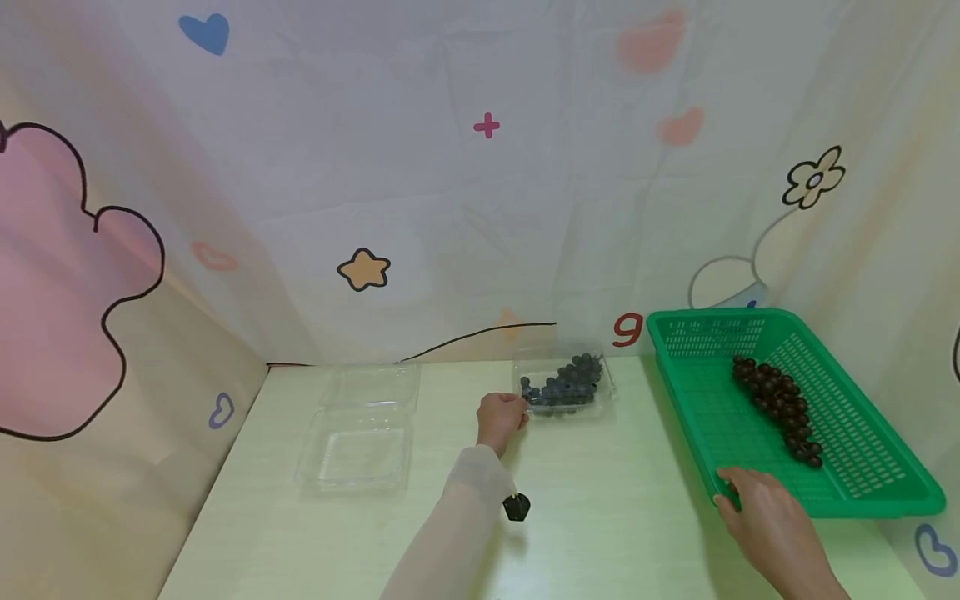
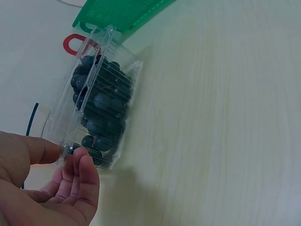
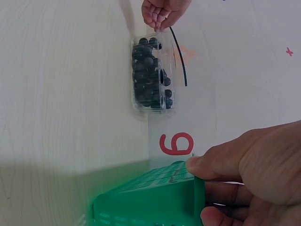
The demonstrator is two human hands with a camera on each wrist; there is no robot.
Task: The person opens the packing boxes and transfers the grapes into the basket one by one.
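My table [image 1: 600, 517] stands in what looks like a curtained-off booth; in what sort of building, I can't tell. Pale cloth [image 1: 442, 192] printed with a blue heart [image 1: 208, 33], a star [image 1: 364, 269] and a flower [image 1: 814, 180] hangs along the table's back, left and right edges.

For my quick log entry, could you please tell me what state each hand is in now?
Left hand: closed, pinching the edge of the clear plastic clamshell of dark grapes.
Right hand: closed, gripping the rim of the green plastic basket.
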